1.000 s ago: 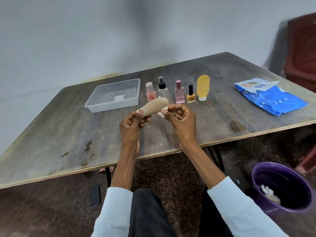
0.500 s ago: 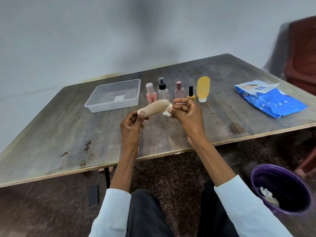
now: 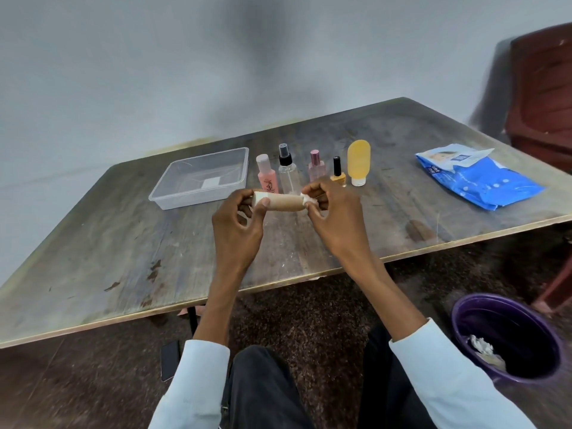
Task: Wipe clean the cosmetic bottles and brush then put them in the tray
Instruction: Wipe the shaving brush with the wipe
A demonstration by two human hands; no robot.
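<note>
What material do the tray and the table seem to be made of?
The tray looks like clear, glossy plastic: the table shows through its walls. The table looks like wood or plywood with a worn, matte finish: grain streaks, stains and a pale edge are visible, though a laminate cannot be excluded.

A dark red plastic chair (image 3: 544, 97) at two o'clock is cut off by the right edge. The left hand (image 3: 236, 226) and right hand (image 3: 332, 218) cover both ends of the beige cylindrical tube (image 3: 283, 202), hiding most of the white wipe (image 3: 308, 199). Print on the blue wet-wipe pack (image 3: 483, 181) is too small to read. The dark phone (image 3: 170, 360) lies half under the light blue sleeve (image 3: 198, 385).
</note>
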